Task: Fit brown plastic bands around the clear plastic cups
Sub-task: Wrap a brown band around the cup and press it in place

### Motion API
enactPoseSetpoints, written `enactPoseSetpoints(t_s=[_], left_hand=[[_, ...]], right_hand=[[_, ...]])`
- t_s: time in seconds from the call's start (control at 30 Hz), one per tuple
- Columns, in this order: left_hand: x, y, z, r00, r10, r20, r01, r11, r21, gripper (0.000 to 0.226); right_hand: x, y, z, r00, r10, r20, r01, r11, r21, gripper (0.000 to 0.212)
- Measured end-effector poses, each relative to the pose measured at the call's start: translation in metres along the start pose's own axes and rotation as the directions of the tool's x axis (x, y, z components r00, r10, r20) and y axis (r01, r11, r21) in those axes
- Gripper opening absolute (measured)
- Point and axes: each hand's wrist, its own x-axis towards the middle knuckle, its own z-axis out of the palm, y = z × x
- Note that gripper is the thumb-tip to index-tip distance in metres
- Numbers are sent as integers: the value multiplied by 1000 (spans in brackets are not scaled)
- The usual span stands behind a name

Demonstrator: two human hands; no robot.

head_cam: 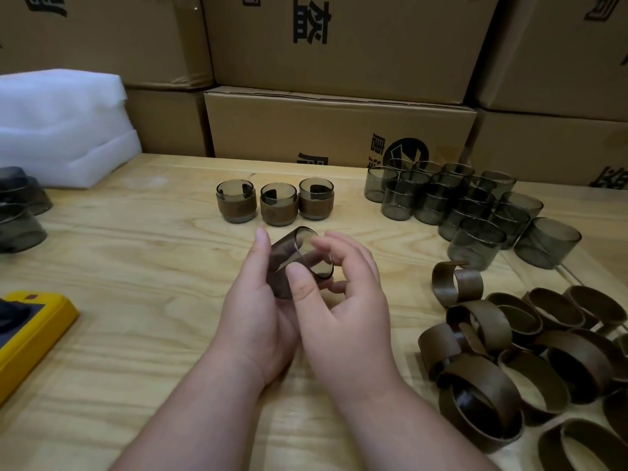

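Above the middle of the wooden table (136,334), both my hands hold one clear smoky cup (289,253), tipped on its side with its mouth toward the right. My left hand (255,300) grips it from below and behind. My right hand (339,300) pinches its rim, thumb on the outside and fingers curled over the mouth. I see no band on this cup. Three cups wearing brown bands (275,202) stand upright in a row just beyond my hands. Several bare cups (469,205) cluster at the back right. A heap of loose brown bands (516,355) lies at the right.
Stacked cardboard boxes (339,127) wall off the back of the table. White foam sheets (61,124) sit at the back left, with more smoky cups (20,212) at the left edge. A yellow device (30,334) lies at the near left.
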Motion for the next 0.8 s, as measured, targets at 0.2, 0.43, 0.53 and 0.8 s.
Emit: enactPoseSetpoints(t_s=[0.2,0.43,0.53,0.8], left_hand=[[0,2,2,994,-68,-84,72,997,42,62],[3,1,0,986,-14,-169,32,994,105,49],[7,-1,-2,982,68,-179,-37,985,169,41],[5,-8,-5,982,185,-25,-174,954,244,29]], right_hand=[[1,4,2,992,107,68,-100,991,-92,75],[2,6,2,995,80,57,-76,995,-66,72],[1,5,2,995,82,56,-78,995,-57,75],[4,7,-3,991,117,-63,-122,988,-99,77]])
